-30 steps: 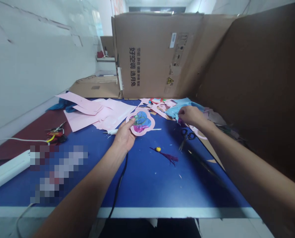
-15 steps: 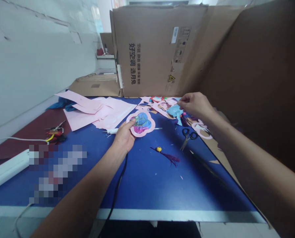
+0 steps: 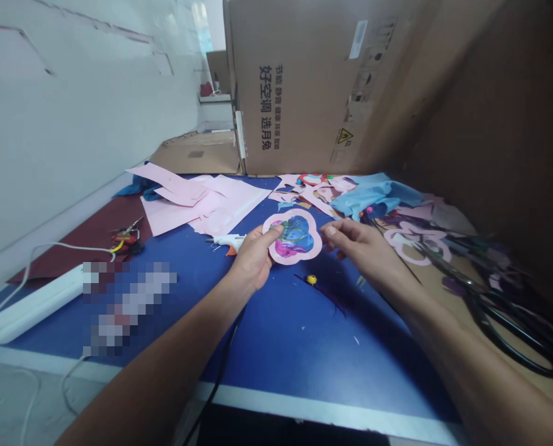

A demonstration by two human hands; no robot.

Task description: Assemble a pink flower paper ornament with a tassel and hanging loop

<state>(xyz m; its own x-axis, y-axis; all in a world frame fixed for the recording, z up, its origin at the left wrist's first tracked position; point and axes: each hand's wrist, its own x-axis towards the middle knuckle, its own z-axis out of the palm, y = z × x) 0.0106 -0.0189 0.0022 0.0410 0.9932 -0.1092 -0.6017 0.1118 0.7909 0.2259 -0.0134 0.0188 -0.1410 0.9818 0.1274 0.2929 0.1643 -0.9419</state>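
Moving in from the far scraps (image 3: 322, 193), my right hand (image 3: 357, 248) is bringing its curled fingers (image 3: 332, 231) beside the pink paper cut-out (image 3: 295, 236), which my left hand (image 3: 252, 260) is gripping above the blue table (image 3: 276, 353), centre already framed, pink sheets (image 3: 206, 207) remaining far left.

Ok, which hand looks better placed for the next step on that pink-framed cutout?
Probably the right hand: its fingers appear empty and sit just at the edge of the pink-framed cutout, while the left hand is already occupied holding it.

The pink paper frame (image 3: 295, 257) surrounds swirls of blue, green and magenta.
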